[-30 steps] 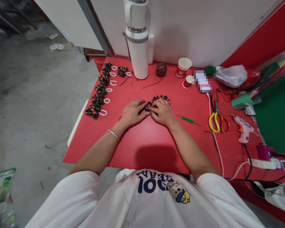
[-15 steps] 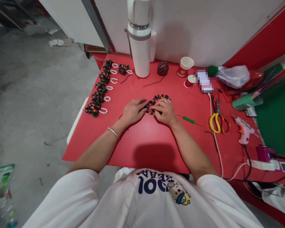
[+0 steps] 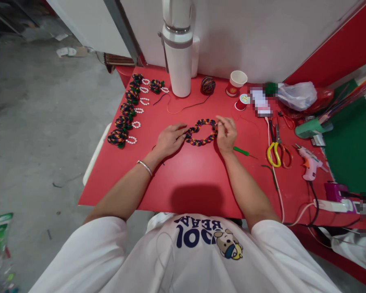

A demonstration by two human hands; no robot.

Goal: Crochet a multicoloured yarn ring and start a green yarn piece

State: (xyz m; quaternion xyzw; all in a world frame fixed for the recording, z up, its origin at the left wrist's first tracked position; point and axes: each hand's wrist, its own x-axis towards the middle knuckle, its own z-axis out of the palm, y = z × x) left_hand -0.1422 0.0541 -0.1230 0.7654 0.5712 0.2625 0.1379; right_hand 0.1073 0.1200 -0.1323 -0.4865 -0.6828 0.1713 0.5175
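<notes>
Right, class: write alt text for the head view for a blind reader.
A person's left hand touches one end of a multicoloured loop on a red table, the right hand opposite. Knotted pieces with white beads line the left edge; a green-handled tool and scissors lie right.

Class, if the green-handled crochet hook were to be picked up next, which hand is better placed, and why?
Right, probably: the crochet hook lies close beside the right hand, while the left hand is farther off, at the left end of the braided loop.
</notes>
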